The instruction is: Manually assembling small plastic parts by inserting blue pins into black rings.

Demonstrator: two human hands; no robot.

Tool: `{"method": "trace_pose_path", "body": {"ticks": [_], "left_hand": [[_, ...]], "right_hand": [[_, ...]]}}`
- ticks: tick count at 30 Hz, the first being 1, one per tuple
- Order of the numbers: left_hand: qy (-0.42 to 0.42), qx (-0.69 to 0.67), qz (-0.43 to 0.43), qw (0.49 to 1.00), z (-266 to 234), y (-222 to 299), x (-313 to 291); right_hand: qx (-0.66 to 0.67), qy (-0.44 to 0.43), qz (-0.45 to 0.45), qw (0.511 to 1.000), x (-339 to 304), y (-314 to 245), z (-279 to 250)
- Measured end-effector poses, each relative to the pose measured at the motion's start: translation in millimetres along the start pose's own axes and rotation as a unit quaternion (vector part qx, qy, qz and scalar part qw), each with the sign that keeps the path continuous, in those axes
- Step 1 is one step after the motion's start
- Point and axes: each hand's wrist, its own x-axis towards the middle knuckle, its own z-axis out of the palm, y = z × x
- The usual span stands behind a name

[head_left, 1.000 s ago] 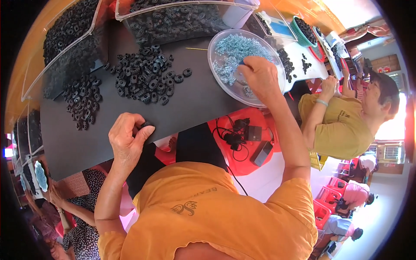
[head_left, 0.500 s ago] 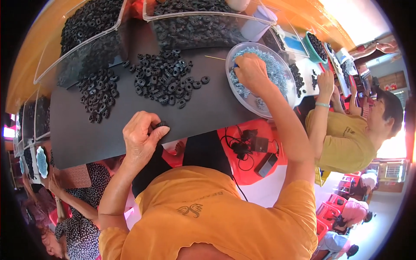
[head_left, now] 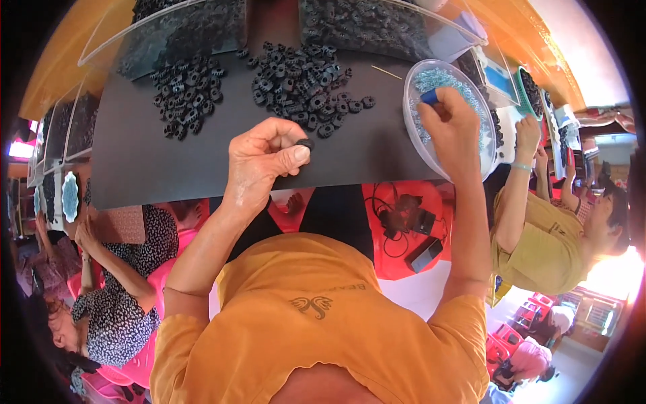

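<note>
Between the thumb and fingers of my left hand (head_left: 259,158) is a small black plastic part (head_left: 306,144), above the dark grey tabletop (head_left: 202,158). My right hand (head_left: 457,128) is over the near side of a round clear tub (head_left: 412,131) of small pale-blue pieces (head_left: 437,79). Its thumb and fingers are pinched together, and a blue cover (head_left: 429,97) is on one finger. Whatever the pinch holds is too small to make out. Beyond my left hand lies a heap of similar black parts (head_left: 296,81), with a smaller heap (head_left: 187,94) to its left.
Clear bins of black parts (head_left: 367,34) line the far edge. A thin stick (head_left: 387,72) lies beside the tub. Below the table edge, a red stool (head_left: 397,266) bears cables and a phone (head_left: 425,254). Co-workers sit left and right, one in an olive shirt (head_left: 538,242).
My right hand has drawn back from the middle of the tub to its near side. My left hand, still pinching the black part, has come nearer the middle heap. The whole view has shifted.
</note>
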Motion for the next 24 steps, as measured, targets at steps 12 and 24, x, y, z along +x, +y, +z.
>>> {"method": "trace_pose_path", "body": {"ticks": [12, 24], "left_hand": [[0.0, -0.021, -0.041, 0.999, 8, -3, -10], [-0.041, 0.026, 0.015, 0.999, 18, -4, -21]], "right_hand": [[0.223, -0.124, -0.099, 0.962, -44, -43, 54], [0.233, -0.029, -0.124, 0.964, -58, -52, 81]]}}
